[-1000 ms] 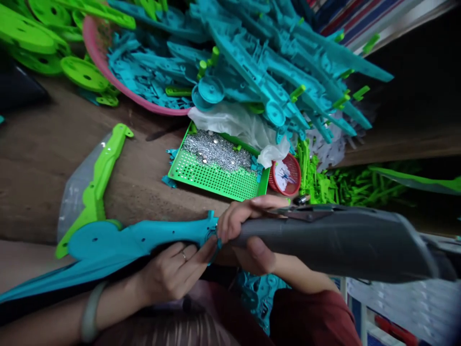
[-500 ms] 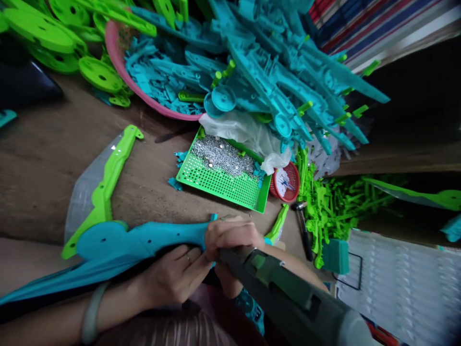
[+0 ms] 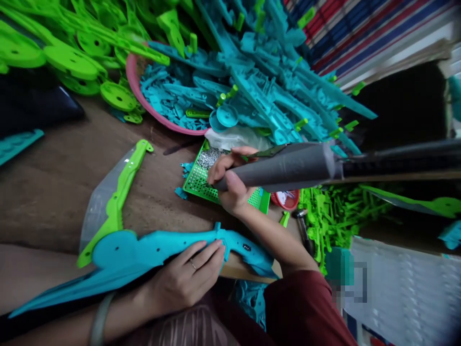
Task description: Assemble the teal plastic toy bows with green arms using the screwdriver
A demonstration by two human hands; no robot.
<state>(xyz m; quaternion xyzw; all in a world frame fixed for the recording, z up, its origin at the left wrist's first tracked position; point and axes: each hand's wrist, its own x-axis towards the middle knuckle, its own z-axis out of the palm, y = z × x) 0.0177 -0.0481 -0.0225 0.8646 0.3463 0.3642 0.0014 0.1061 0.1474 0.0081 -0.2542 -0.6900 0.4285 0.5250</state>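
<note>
The left hand [image 3: 185, 276] lays its fingers on the teal plastic part [image 3: 140, 245] along the table's [image 3: 173, 197] near edge (thumb hidden, grip unclear). Well apart, the right hand [image 3: 234, 185] clamps a power screwdriver [image 3: 288, 166] above the green tray [image 3: 201, 178]. Slack left fingers could let the part slip lapward.

Right hand [image 3: 232, 182] raised, curled; left hand [image 3: 183, 276] palm-down.

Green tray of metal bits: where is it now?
The green tray is near the centre of the head view, between the pink basin and the small red basket, partly hidden behind the right hand.
</note>
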